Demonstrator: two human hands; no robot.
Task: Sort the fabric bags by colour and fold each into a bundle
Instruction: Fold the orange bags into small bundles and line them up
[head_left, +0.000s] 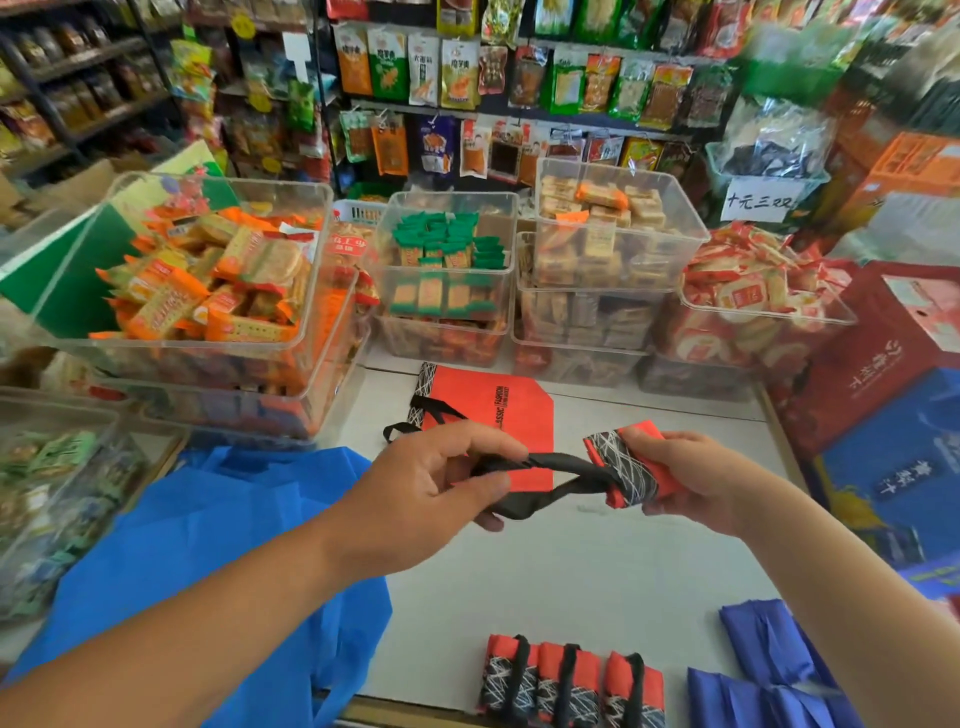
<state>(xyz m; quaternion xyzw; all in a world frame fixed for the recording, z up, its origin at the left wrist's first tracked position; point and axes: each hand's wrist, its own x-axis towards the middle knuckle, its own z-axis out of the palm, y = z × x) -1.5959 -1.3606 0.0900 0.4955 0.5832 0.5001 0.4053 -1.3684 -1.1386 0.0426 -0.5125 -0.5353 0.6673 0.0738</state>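
Observation:
My right hand (691, 480) grips a folded red bag bundle (631, 465) with a black-and-white patterned band, held above the white table (571, 571). Its black handle straps (540, 478) stretch left, and my left hand (441, 488) pinches them. A flat red bag (493, 410) lies on the table behind my hands. Three finished red bundles (569, 680) sit side by side at the front edge. Folded dark blue bags (769, 665) lie at the front right. Unfolded bright blue bags (208, 535) are heaped at the left.
Clear plastic bins of packaged snacks (447, 275) line the back of the table. Red and blue cartons (883, 389) stand at the right. Shelves with hanging snack packets (467, 73) fill the background.

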